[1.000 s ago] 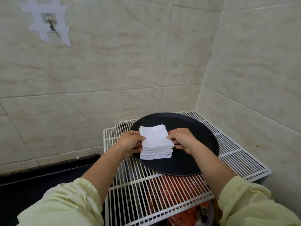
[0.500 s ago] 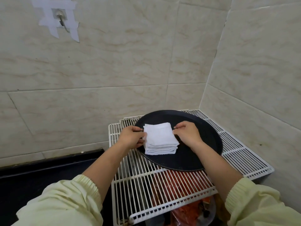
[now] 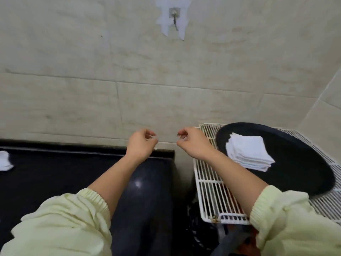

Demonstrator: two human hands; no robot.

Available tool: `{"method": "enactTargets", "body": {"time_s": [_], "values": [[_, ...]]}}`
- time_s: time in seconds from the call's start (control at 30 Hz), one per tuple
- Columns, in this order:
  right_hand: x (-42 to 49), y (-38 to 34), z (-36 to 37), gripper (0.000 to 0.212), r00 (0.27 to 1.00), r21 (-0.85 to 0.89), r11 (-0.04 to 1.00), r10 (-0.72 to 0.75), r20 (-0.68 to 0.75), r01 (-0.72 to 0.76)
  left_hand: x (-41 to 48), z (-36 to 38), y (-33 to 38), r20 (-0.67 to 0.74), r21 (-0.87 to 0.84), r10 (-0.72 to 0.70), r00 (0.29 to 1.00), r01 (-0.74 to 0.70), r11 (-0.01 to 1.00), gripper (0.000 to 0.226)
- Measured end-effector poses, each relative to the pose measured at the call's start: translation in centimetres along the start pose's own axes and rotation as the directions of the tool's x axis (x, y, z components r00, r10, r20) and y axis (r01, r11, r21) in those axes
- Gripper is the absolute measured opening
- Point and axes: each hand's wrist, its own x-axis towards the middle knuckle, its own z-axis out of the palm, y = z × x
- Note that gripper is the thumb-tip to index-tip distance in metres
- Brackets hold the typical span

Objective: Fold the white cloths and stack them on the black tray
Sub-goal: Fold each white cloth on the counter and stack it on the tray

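Left grip point(image 3: 141, 146): fingers loosely curled, thumb close to the fingertips, holding nothing; it hangs over the back right corner of the black tabletop point(image 3: 55, 172).
Right grip point(image 3: 192, 143): likewise slack and empty, just beside the left grip but not touching it, above the back left corner of the white wire rack point(image 3: 208, 182).
Folded cloths point(image 3: 249, 152): a squared white stack, several layers deep, lies to the right of the right grip and a little nearer the person, on the black tray point(image 3: 304, 163).
Tray: round, rests on the rack, with bare dark surface around the stack.
Loose cloth point(image 3: 4, 160): well to the left of the left grip, crumpled on the tabletop and cut off by the picture's edge.
Handling: the cloth looks soft, light and limp, so it will probably sag from any single hold. Pinching two corners along one edge should keep it flat for folding. Nothing here can break, but a nudge could skew the stack.
Edges: the tabletop ends just below the space between the two grips. A gap with dark clutter underneath separates it from the rack, and a dropped cloth could fall in there. The tiled wall stands close behind both grips.
Open room: the tabletop stretches from the left grip to the loose cloth and would serve for folding.
Step in hand: likely a reach leftward for that cloth.
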Motion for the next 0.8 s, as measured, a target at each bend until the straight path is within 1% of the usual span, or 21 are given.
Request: {"method": "enactTargets", "body": {"time_s": [0.1,0.17,0.3,0.4,0.53,0.63,0.8], "values": [[-0.6,-5.2,6.1,0.030,0.990,0.016,0.998,-0.056,0.129,0.054,-2.1,-5.4,-5.8,-0.109,0.054,-0.070,0.992,0.076,0.996,0.018],[-1.4,-7.9,10.4,0.026,0.977,0.021,0.996,-0.094,0.190,0.092,-3.7,-8.5,-9.7,-0.151,0.082,-0.104,0.983,0.117,0.990,0.016],[-3.9,-13.9,19.1,0.024,0.944,0.021,0.987,-0.161,0.288,0.162,-7.3,-14.9,-18.5,-0.187,0.169,-0.180,0.966,0.212,0.963,0.016],[-6.0,-17.6,24.6,0.022,0.923,0.048,0.991,-0.134,0.360,0.126,-10.4,-19.5,-24.4,-0.190,0.216,-0.241,0.952,0.280,0.935,0.016],[-8.2,-23.4,32.1,0.020,0.893,0.090,0.989,-0.146,0.425,0.119,-14.4,-26.7,-31.5,-0.246,0.198,-0.334,0.910,0.385,0.902,0.015],[-9.9,-26.7,36.7,0.019,0.866,0.103,0.986,-0.162,0.473,0.128,-16.9,-30.6,-35.5,-0.286,0.154,-0.403,0.870,0.456,0.876,0.019],[-11.6,-31.3,42.7,0.018,0.809,0.081,0.984,-0.175,0.562,0.157,-19.4,-35.8,-41.1,-0.357,0.137,-0.482,0.800,0.555,0.821,0.023]]}}
